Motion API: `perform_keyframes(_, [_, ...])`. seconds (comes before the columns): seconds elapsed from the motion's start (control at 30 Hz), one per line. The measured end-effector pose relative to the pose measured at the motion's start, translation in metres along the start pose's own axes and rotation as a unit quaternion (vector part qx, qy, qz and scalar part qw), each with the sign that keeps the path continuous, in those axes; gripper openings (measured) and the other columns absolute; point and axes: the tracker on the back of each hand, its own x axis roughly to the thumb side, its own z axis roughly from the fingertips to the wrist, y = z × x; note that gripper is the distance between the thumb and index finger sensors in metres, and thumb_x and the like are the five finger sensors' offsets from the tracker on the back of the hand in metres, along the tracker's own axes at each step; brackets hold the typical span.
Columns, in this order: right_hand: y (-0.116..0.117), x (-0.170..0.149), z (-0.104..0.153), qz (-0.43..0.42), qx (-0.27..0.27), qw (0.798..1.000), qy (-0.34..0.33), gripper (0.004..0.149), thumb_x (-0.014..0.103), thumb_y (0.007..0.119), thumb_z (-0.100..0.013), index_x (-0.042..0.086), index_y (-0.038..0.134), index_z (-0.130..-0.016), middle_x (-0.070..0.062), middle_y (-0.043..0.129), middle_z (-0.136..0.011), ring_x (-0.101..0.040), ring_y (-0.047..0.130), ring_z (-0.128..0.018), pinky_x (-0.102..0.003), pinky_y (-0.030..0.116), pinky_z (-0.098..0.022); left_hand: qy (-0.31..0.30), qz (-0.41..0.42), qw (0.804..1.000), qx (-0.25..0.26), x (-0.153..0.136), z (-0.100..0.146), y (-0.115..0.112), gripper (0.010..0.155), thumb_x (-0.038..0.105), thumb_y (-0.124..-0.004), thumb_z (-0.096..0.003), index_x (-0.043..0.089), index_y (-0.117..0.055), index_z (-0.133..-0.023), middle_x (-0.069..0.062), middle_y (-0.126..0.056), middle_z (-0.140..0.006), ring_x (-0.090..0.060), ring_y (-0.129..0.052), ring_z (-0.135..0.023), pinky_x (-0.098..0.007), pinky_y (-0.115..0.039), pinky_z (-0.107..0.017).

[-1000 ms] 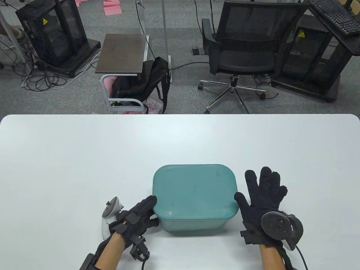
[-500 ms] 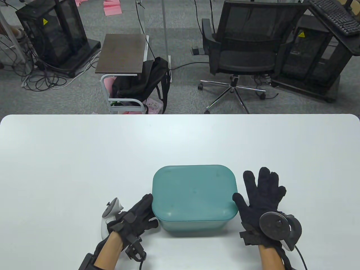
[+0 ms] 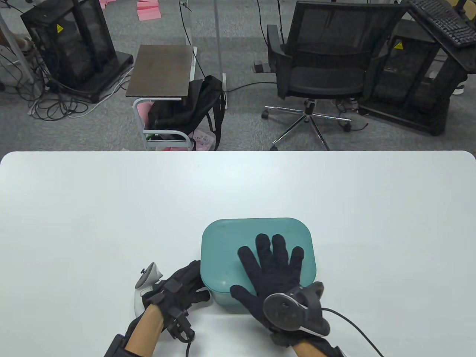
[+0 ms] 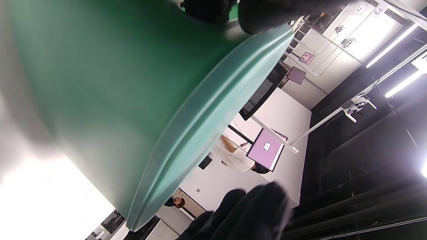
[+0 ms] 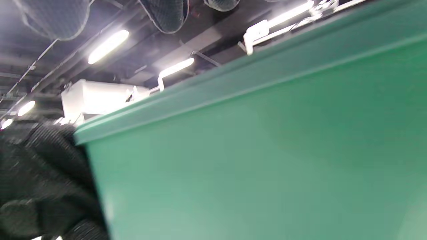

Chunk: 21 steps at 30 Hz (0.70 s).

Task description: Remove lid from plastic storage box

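A teal plastic storage box (image 3: 225, 299) stands on the white table near the front edge, with its teal lid (image 3: 223, 238) on it. My right hand (image 3: 260, 262) lies flat on the lid with the fingers spread. My left hand (image 3: 197, 280) is at the box's near left corner, fingers curled against the lid's rim and thumb beside the wall. In the left wrist view the lid's rim (image 4: 200, 116) runs across, with my fingers (image 4: 267, 13) at its end. In the right wrist view the box wall (image 5: 267, 150) fills the frame.
The white table (image 3: 111, 208) stretches far to the left, right and back of the box. Beyond its far edge stand an office chair (image 3: 319, 70) and a small cart (image 3: 163, 74) on the floor.
My right hand has moved left from beside the box onto the lid and now lies flat on it. My left hand has stayed at the near left corner.
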Motion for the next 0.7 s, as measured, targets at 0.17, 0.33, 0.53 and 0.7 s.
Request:
perform_keyframes(0.17, [0.03, 0.031, -0.021, 0.045, 0.078, 0.996, -0.008, 0.082, 0.07, 0.065, -0.057, 0.023, 0.035, -0.118, -0.017, 0.025, -0.122, -0.053, 0.027, -0.107, -0.079, 0.026, -0.064, 0.001, 0.0, 1.0, 0.006, -0.001, -0.001, 0.001, 0.051, 0.045, -0.057, -0.0609, 0.01, -0.069, -0.095, -0.028, -0.005, -0.111, -0.057, -0.012, -0.096, -0.072, -0.036, -0.062])
perform_keyframes(0.33, [0.051, 0.036, -0.027, 0.094, 0.114, 0.989, 0.015, 0.086, 0.067, 0.07, -0.056, 0.025, 0.027, -0.117, -0.015, 0.024, -0.122, -0.052, 0.026, -0.107, -0.078, 0.029, -0.066, 0.002, 0.0, 1.0, 0.009, -0.001, -0.001, 0.001, 0.05, 0.045, -0.057, -0.061, 0.011, -0.068, -0.096, -0.027, -0.005, -0.111, -0.057, -0.012, -0.096, -0.072, -0.036, -0.062])
perform_keyframes(0.53, [0.053, 0.037, -0.026, 0.108, 0.101, 0.989, 0.01, 0.078, 0.061, 0.068, -0.059, 0.025, 0.029, -0.117, -0.015, 0.03, -0.123, -0.052, 0.031, -0.107, -0.078, 0.034, -0.067, 0.0, 0.001, 1.0, 0.007, -0.003, -0.002, 0.002, 0.05, 0.045, -0.057, -0.0608, 0.011, -0.069, -0.095, -0.028, -0.005, -0.111, -0.057, -0.012, -0.096, -0.072, -0.036, -0.062])
perform_keyframes(0.7, [0.054, 0.037, -0.025, 0.102, 0.09, 0.991, 0.004, 0.074, 0.06, 0.062, -0.06, 0.026, 0.031, -0.117, -0.015, 0.033, -0.123, -0.053, 0.033, -0.107, -0.078, 0.035, -0.067, -0.002, 0.005, 1.0, 0.001, -0.004, -0.003, 0.003, 0.049, 0.045, -0.057, -0.0608, 0.011, -0.069, -0.095, -0.027, -0.004, -0.111, -0.057, -0.011, -0.096, -0.072, -0.036, -0.062])
